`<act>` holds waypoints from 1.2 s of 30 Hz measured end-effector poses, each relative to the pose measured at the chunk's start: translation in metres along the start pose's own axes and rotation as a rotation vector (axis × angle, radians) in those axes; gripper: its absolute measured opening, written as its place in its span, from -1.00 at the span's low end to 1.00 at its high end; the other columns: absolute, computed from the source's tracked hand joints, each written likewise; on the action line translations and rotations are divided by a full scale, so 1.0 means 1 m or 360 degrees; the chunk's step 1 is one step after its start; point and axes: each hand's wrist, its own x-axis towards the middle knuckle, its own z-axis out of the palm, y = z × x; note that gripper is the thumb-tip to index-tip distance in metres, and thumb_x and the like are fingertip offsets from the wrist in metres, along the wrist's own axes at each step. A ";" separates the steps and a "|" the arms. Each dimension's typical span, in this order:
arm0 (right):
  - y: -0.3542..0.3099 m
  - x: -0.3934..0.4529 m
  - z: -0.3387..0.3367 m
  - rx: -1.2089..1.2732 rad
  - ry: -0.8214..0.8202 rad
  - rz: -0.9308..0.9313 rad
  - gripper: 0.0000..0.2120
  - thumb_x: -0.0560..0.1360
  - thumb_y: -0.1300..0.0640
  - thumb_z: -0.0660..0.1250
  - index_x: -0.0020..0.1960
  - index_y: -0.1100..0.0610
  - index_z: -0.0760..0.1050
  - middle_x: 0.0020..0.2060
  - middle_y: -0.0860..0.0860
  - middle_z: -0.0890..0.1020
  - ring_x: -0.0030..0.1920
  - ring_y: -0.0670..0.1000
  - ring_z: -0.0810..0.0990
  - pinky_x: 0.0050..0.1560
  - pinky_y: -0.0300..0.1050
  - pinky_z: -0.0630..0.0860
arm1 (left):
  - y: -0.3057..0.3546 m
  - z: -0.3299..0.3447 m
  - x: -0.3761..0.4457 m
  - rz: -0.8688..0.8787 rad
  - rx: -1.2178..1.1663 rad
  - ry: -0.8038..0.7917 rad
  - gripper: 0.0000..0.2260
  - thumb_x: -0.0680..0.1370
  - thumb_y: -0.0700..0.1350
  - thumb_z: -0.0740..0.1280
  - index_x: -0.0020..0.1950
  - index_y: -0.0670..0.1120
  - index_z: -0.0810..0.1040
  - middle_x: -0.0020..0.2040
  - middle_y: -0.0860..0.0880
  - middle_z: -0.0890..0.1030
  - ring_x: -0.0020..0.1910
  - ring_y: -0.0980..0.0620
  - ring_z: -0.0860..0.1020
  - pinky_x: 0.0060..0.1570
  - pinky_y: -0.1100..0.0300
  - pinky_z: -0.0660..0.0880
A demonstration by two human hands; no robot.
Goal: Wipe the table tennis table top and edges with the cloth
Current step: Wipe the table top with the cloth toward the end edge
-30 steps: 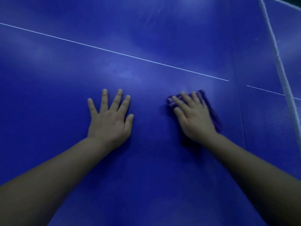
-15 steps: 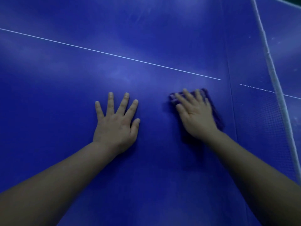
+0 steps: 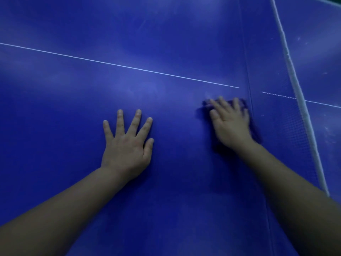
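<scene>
The blue table tennis table top (image 3: 166, 43) fills the view, with a thin white centre line running across it. My left hand (image 3: 127, 145) lies flat on the surface, fingers spread and straight. To its right, my right hand (image 3: 230, 124) presses flat on a dark purple cloth (image 3: 255, 133), fingers straight. The cloth shows only as dark edges around the fingertips and along the hand's right side. The right hand is blurred.
The net (image 3: 293, 141) stands at the right, its white top tape (image 3: 302, 108) running from top to lower right, just beyond the cloth. The far half of the table (image 3: 317, 52) lies behind it.
My right hand and the cloth have slid to the right, closer to the net. The left hand stays planted on the table while the view has shifted slightly.
</scene>
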 end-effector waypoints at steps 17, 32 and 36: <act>0.017 -0.016 -0.002 -0.0039 -0.0038 -0.0202 -0.39 0.56 -0.32 -0.14 0.54 -0.20 0.25 0.57 -0.13 0.23 0.59 0.14 0.05 0.51 0.29 -0.03 | 0.000 -0.002 -0.004 0.0033 0.0034 0.0022 -0.42 0.58 0.25 -0.16 0.61 0.16 0.00 0.63 0.02 -0.02 0.59 -0.23 -0.16 0.46 -0.36 -0.18; 0.009 -0.146 0.015 -0.0031 -0.0132 -0.0423 -0.47 0.61 -0.28 -0.06 0.50 -0.17 0.34 0.53 -0.11 0.31 0.57 0.18 0.17 0.47 0.28 0.09 | 0.003 0.006 -0.049 0.0107 0.0025 0.0004 -0.41 0.60 0.22 -0.15 0.61 0.09 0.06 0.63 -0.03 0.03 0.60 -0.18 -0.09 0.50 -0.29 -0.12; 0.008 -0.083 0.004 0.0062 -0.0114 0.0215 -0.50 0.64 -0.23 -0.08 0.57 -0.24 0.15 0.60 -0.16 0.13 0.60 0.13 -0.06 0.52 0.31 -0.12 | 0.004 0.006 -0.064 0.0107 -0.0009 -0.0006 -0.42 0.60 0.21 -0.16 0.61 0.09 0.05 0.63 -0.02 0.01 0.60 -0.15 -0.12 0.51 -0.26 -0.15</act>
